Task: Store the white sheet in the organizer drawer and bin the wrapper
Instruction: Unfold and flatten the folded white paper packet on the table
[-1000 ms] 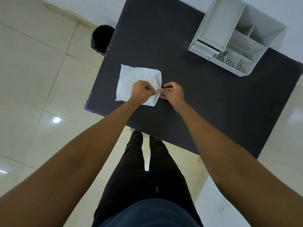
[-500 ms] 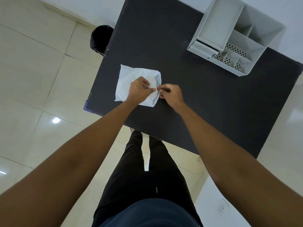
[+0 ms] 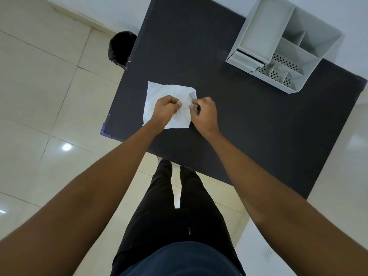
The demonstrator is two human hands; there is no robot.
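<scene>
A crinkled white packet (image 3: 161,92), the wrapper with the sheet apparently inside, lies flat on the black table (image 3: 249,126) near its left edge. My left hand (image 3: 166,110) pinches the packet's right part between thumb and fingers. My right hand (image 3: 205,114) pinches the packet's right edge, a short gap away from the left hand. The grey organizer (image 3: 282,46) stands at the table's far right, its small drawer (image 3: 245,59) at the front left pulled out a little. A black bin (image 3: 119,48) stands on the floor past the table's far left side.
Pale floor tiles (image 3: 39,96) lie to the left of the table. My legs in dark trousers (image 3: 179,206) stand at the near table edge. A white wall runs behind the table and organizer.
My two hands have drawn slightly apart at the packet's right edge. The left hand has shifted left over the packet. The packet itself stays in place.
</scene>
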